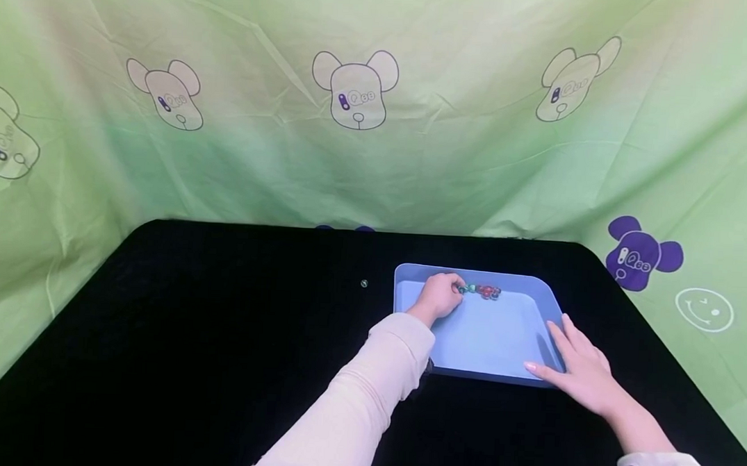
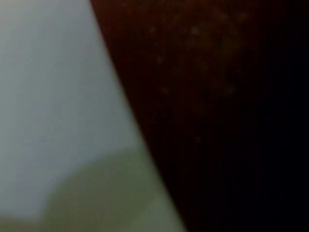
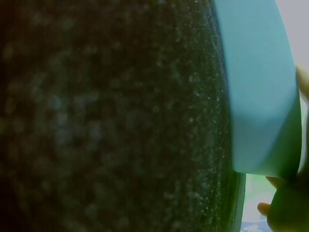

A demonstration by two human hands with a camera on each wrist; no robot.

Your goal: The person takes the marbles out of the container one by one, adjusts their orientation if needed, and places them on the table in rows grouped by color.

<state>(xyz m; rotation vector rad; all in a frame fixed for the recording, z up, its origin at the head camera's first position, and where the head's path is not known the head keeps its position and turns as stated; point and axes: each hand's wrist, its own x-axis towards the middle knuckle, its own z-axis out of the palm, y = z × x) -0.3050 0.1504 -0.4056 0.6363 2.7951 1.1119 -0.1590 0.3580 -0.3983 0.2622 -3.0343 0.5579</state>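
In the head view, your left hand (image 1: 441,296) was in the far left part of the tray (image 1: 487,342), its fingers curled at the left end of a short row of coloured pieces (image 1: 487,291); you could not tell whether it pinched one. Your right hand (image 1: 583,371) lay spread wide, fingers straight, at the tray's near right corner. A small bit (image 1: 363,283) sat on the black table (image 1: 187,350), left of the tray. In the left wrist view, you had only a blurred pale area beside a dark one. In the right wrist view, the tray's wall rose beside dark cloth (image 3: 120,121), your shadowed right hand against it at the right edge.
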